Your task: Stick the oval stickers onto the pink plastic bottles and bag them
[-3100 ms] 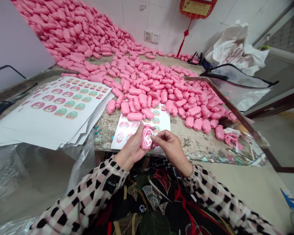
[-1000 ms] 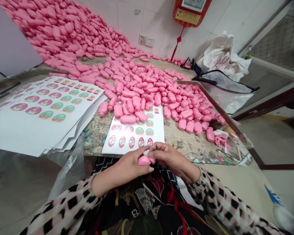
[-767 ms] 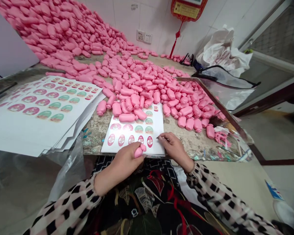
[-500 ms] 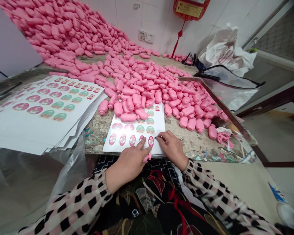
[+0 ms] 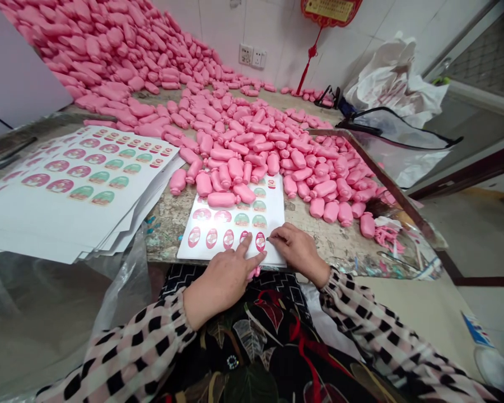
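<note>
The left hand [image 5: 222, 282] curls its lower fingers around a small pink bottle [image 5: 254, 272] at lower centre, index finger pressing a sticker sheet [image 5: 205, 254]. The right hand [image 5: 298, 252] rests pinched at the sheet's right side; its grip is unclear. Loose pink bottles [image 5: 243, 145] heap beyond.

A small piecework workshop — pink moulded bottles [image 5: 220, 199] heaped across a scarred, stained worktable [image 5: 168, 235], beside stacked white sticker sheets [image 5: 67, 224].

A pink plastic bottle [image 5: 254, 273] sits nearly hidden under the left hand [image 5: 220, 282] (just a sliver shows); whatever the right hand [image 5: 297, 252] pinches is too small to tell.
</note>
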Motion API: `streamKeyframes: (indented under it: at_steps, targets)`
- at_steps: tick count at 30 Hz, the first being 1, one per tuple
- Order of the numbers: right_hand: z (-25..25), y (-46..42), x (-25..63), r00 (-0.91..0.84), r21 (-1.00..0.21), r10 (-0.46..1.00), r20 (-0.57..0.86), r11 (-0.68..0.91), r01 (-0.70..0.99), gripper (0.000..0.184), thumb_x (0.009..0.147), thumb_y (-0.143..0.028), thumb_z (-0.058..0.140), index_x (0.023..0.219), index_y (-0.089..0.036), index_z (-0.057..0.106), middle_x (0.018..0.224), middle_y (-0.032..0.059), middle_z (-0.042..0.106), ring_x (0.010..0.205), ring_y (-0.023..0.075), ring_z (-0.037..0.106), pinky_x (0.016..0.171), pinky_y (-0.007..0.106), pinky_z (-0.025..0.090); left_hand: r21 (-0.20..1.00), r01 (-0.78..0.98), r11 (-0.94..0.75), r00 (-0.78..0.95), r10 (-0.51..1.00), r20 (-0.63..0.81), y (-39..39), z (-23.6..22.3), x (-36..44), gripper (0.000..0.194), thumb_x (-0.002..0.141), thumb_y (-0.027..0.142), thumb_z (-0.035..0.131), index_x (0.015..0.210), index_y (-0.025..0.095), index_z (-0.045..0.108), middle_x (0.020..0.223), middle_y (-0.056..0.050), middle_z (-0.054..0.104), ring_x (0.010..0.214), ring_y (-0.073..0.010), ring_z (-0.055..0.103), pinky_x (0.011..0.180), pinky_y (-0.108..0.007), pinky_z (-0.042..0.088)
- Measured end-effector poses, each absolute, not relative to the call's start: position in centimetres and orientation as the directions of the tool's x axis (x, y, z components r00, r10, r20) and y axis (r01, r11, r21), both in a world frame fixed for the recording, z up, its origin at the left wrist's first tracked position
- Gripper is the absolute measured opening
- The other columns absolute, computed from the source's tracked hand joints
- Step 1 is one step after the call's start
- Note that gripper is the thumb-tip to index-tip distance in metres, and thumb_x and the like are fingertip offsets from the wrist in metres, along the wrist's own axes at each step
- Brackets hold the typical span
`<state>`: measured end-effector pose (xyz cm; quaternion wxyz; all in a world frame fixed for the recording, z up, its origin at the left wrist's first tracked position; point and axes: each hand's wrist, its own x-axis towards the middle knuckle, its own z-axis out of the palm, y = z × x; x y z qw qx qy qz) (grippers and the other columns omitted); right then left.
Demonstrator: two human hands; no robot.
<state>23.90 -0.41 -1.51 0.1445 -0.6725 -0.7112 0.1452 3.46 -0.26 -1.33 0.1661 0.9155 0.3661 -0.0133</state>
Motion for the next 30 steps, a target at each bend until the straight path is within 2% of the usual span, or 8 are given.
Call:
streamKeyframes:
  at_steps: [7, 12, 15, 19, 23, 26, 28, 30]
  targets:
    - [-2.3, -1.6, 22.2, 0.152, -0.516, 0.988, 0.016, -0.122, 0.848, 0.018, 0.084, -0.035, 0.05, 0.081, -0.024, 0.063, 0.083, -0.0011, 0.062, 0.074, 0.0131, 0.055, 0.062, 0.024, 0.034, 0.173, 0.682, -0.71, 0.731, 0.671, -0.125, -0.3, -1.7, 4.2, 0.059, 0.083, 0.026, 0.045, 0.137, 0.041, 0.029, 0.147, -0.017, 0.02, 0.081, -0.0284, 0.062, 0.067, -0.041, 0.046]
    - [-1.5, -1.2, 21.4, 0.229, -0.424, 0.973, -0.021, -0.217, 0.88, 0.024, 0.079, -0.046, 0.054, 0.075, -0.024, 0.063, 0.079, -0.0012, 0.062, 0.069, 0.0136, 0.054, 0.057, 0.025, 0.029, 0.129, 0.678, -0.723, 0.735, 0.67, -0.106, -0.4, -1.7, 4.3, 0.066, 0.083, 0.024, 0.044, 0.141, 0.04, 0.018, 0.145, -0.02, 0.023, 0.077, -0.0283, 0.063, 0.064, -0.041, 0.046]
    - [-0.7, -1.0, 21.0, 0.203, -0.342, 0.979, 0.025, -0.183, 0.922, 0.024, 0.08, -0.045, 0.054, 0.072, -0.024, 0.063, 0.076, -0.0012, 0.061, 0.066, 0.0132, 0.053, 0.055, 0.025, 0.026, 0.151, 0.688, -0.71, 0.725, 0.681, -0.101, -0.6, -1.5, 4.2, 0.068, 0.083, 0.023, 0.044, 0.141, 0.04, 0.013, 0.146, -0.019, 0.022, 0.081, -0.029, 0.062, 0.066, -0.041, 0.046]
    - [0.4, -1.1, 20.4, 0.125, -0.269, 0.983, 0.135, -0.085, 0.959, 0.023, 0.082, -0.041, 0.052, 0.072, -0.024, 0.063, 0.075, -0.0005, 0.06, 0.066, 0.0127, 0.052, 0.054, 0.026, 0.025, 0.2, 0.69, -0.696, 0.72, 0.687, -0.098, -0.7, -1.6, 4.3, 0.065, 0.084, 0.022, 0.042, 0.14, 0.041, 0.017, 0.147, -0.017, 0.02, 0.087, -0.0298, 0.061, 0.068, -0.042, 0.046]
    - [1.1, -0.5, 20.9, 0.211, -0.373, 0.961, 0.176, -0.134, 0.918, 0.021, 0.077, -0.043, 0.057, 0.073, -0.024, 0.065, 0.076, -0.0007, 0.06, 0.066, 0.0126, 0.052, 0.056, 0.025, 0.028, 0.241, 0.703, -0.669, 0.705, 0.702, -0.106, -0.8, -1.7, 4.2, 0.055, 0.084, 0.023, 0.043, 0.135, 0.042, 0.032, 0.147, -0.017, 0.021, 0.085, -0.0303, 0.062, 0.069, -0.044, 0.045]
    - [1.2, 0.2, 22.1, 0.289, -0.561, 0.95, 0.122, -0.175, 0.809, 0.025, 0.071, -0.048, 0.063, 0.07, -0.023, 0.065, 0.071, -0.0009, 0.06, 0.063, 0.013, 0.05, 0.055, 0.025, 0.03, 0.391, 0.674, -0.627, 0.702, 0.708, -0.075, -0.6, -1.4, 3.7, 0.05, 0.082, 0.024, 0.047, 0.129, 0.041, 0.043, 0.145, -0.013, 0.027, 0.09, -0.0316, 0.06, 0.073, -0.046, 0.044]
    - [1.2, 0.4, 22.7, 0.308, -0.74, 0.948, 0.076, -0.153, 0.655, 0.028, 0.068, -0.048, 0.065, 0.069, -0.02, 0.064, 0.066, -0.0013, 0.058, 0.06, 0.0126, 0.048, 0.056, 0.025, 0.032, 0.605, 0.594, -0.53, 0.67, 0.743, -0.008, -0.4, -1.0, 3.3, 0.047, 0.082, 0.028, 0.051, 0.127, 0.036, 0.047, 0.135, -0.011, 0.042, 0.098, -0.0305, 0.057, 0.081, -0.046, 0.043]
    - [1.2, 0.3, 22.7, 0.303, -0.902, 0.952, 0.04, -0.097, 0.421, 0.028, 0.067, -0.046, 0.067, 0.067, -0.019, 0.06, 0.064, -0.0021, 0.056, 0.059, 0.0115, 0.046, 0.057, 0.025, 0.034, 0.858, 0.418, -0.3, 0.542, 0.84, 0.029, -0.2, -0.5, 2.9, 0.042, 0.081, 0.037, 0.055, 0.122, 0.03, 0.052, 0.116, -0.008, 0.056, 0.097, -0.0254, 0.056, 0.084, -0.04, 0.042]
